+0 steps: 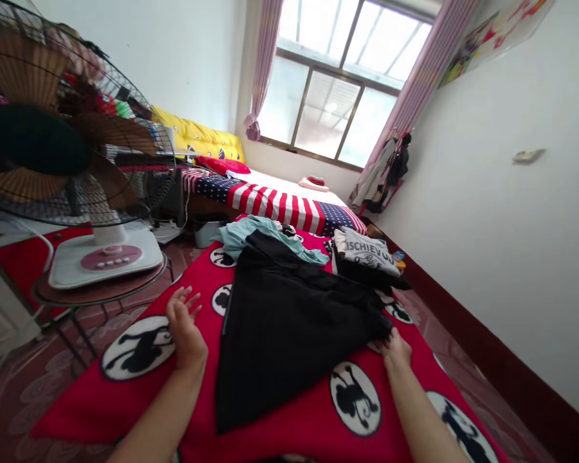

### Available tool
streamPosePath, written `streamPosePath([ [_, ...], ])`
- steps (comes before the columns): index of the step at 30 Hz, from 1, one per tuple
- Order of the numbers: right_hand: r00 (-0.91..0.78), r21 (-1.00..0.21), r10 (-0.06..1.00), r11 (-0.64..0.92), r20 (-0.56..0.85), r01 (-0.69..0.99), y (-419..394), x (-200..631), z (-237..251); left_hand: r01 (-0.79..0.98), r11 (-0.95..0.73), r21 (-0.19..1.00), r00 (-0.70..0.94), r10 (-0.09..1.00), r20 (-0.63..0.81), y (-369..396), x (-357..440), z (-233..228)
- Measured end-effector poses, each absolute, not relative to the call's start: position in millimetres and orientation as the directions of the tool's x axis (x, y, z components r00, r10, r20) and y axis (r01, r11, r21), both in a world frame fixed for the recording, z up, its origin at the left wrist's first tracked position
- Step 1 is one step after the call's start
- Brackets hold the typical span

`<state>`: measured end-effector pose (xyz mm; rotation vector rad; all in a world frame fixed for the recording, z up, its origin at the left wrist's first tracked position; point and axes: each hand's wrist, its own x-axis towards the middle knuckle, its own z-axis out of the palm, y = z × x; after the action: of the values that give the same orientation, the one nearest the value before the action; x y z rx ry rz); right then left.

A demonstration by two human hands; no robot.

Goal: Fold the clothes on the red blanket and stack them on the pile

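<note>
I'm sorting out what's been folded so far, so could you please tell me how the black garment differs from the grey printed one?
The black garment lies spread out flat; the grey printed garment is folded small. The black one is plain and near both hands, its corner at the right hand; the grey one carries lettering and sits farther away. Both rest on the red blanket.

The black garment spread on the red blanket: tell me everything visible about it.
The black garment is plain dark cloth, soft and matte, spread flat in a roughly triangular shape on the red blanket with black-and-white cartoon circles. Its far end narrows under a light blue garment. The right hand grips its right corner; the left hand rests open on the blanket beside its left edge, apart from it.
</note>
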<state>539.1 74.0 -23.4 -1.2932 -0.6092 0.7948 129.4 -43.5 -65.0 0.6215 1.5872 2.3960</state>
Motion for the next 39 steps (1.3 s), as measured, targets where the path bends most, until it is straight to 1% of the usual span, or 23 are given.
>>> streamPosePath([
  [2, 0.666, -0.995, 0.742, 0.104, 0.076, -0.003, 57.8, 555.1, -54.2, -0.002, -0.415, 0.91, -0.875, 0.441, 0.2, -41.8, 131.1, -63.9],
  [4, 0.673, -0.983, 0.717, 0.131, 0.184, 0.13, 50.5, 561.7, -72.1, 0.008, -0.374, 0.927, -0.852, 0.483, 0.202, -40.7, 132.3, -64.6],
  [6, 0.649, -0.966, 0.717, 0.148, 0.253, 0.212, 50.0, 561.6, -80.1, 0.037, -0.338, 0.941, -0.83, 0.514, 0.217, -39.2, 133.6, -66.4],
  [11, 0.566, -0.943, 0.763, 0.177, 0.312, 0.281, 57.6, 554.9, -80.0, 0.154, -0.223, 0.963, -0.754, 0.603, 0.26, -32.6, 137.1, -69.5],
  [14, 0.53, -0.937, 0.782, 0.199, 0.327, 0.286, 59.4, 553.7, -79.5, 0.222, -0.162, 0.962, -0.689, 0.672, 0.272, -32.8, 140.4, -66.7],
  [16, 0.534, -0.94, 0.78, 0.206, 0.326, 0.272, 59.5, 554.1, -80.8, 0.313, -0.094, 0.945, -0.626, 0.728, 0.279, -40.3, 145.7, -63.3],
  [18, 0.55, -0.945, 0.773, 0.207, 0.316, 0.252, 59.6, 554.8, -82.7, 0.47, -0.044, 0.881, -0.525, 0.789, 0.319, -56.2, 154.5, -60.5],
  [19, 0.557, -0.948, 0.771, 0.207, 0.309, 0.24, 59.8, 555.2, -83.7, 0.564, -0.047, 0.825, -0.456, 0.815, 0.358, -67.1, 160.0, -60.0],
  [21, 0.568, -0.952, 0.767, 0.21, 0.3, 0.221, 60.5, 555.4, -85.1, 0.717, -0.115, 0.688, -0.288, 0.849, 0.443, -92.7, 171.2, -61.1],
  [23, 0.576, -0.955, 0.762, 0.214, 0.296, 0.206, 61.2, 554.8, -85.4, 0.797, -0.21, 0.567, -0.095, 0.882, 0.461, -118.4, 180.5, -64.3],
  [25, 0.582, -0.956, 0.759, 0.218, 0.293, 0.196, 61.3, 553.4, -84.5, 0.824, -0.279, 0.493, 0.071, 0.915, 0.398, -138.8, 185.7, -67.5],
  [26, 0.584, -0.956, 0.757, 0.22, 0.292, 0.192, 61.2, 552.6, -83.8, 0.831, -0.292, 0.473, 0.125, 0.927, 0.354, -145.9, 186.7, -68.5],
  [28, 0.586, -0.957, 0.756, 0.224, 0.29, 0.184, 60.8, 551.3, -82.6, 0.846, -0.279, 0.454, 0.167, 0.948, 0.271, -153.7, 185.9, -68.1],
  [30, 0.587, -0.957, 0.755, 0.23, 0.291, 0.178, 60.8, 550.8, -82.3, 0.839, -0.263, 0.477, 0.195, 0.963, 0.187, -153.3, 182.0, -63.1],
  [32, 0.591, -0.956, 0.751, 0.236, 0.293, 0.173, 61.3, 551.0, -83.2, 0.778, -0.292, 0.557, 0.279, 0.954, 0.112, -143.9, 175.3, -50.8],
  [33, 0.594, -0.956, 0.75, 0.238, 0.292, 0.169, 61.7, 551.3, -83.8, 0.727, -0.306, 0.615, 0.312, 0.945, 0.101, -135.1, 170.7, -40.6],
  [34, 0.594, -0.957, 0.751, 0.24, 0.289, 0.162, 62.1, 551.5, -84.4, 0.67, -0.312, 0.674, 0.329, 0.938, 0.107, -123.0, 165.2, -27.0],
  [35, 0.591, -0.958, 0.755, 0.243, 0.284, 0.151, 62.3, 551.5, -84.7, 0.612, -0.318, 0.724, 0.308, 0.939, 0.152, -107.3, 158.6, -10.1],
  [36, 0.587, -0.959, 0.759, 0.249, 0.281, 0.137, 62.4, 551.2, -84.5, 0.571, -0.314, 0.759, 0.249, 0.947, 0.204, -88.4, 151.1, 9.8],
  [37, 0.582, -0.958, 0.763, 0.26, 0.281, 0.122, 62.2, 550.6, -83.8, 0.557, -0.326, 0.764, 0.171, 0.945, 0.278, -66.9, 142.8, 31.5],
  [38, 0.577, -0.955, 0.765, 0.278, 0.287, 0.106, 61.8, 549.6, -82.6, 0.585, -0.354, 0.73, 0.024, 0.907, 0.421, -44.0, 134.2, 53.3],
  [39, 0.569, -0.95, 0.767, 0.3, 0.296, 0.091, 61.2, 548.3, -80.9, 0.643, -0.368, 0.672, -0.205, 0.762, 0.614, -21.3, 125.9, 73.1],
])
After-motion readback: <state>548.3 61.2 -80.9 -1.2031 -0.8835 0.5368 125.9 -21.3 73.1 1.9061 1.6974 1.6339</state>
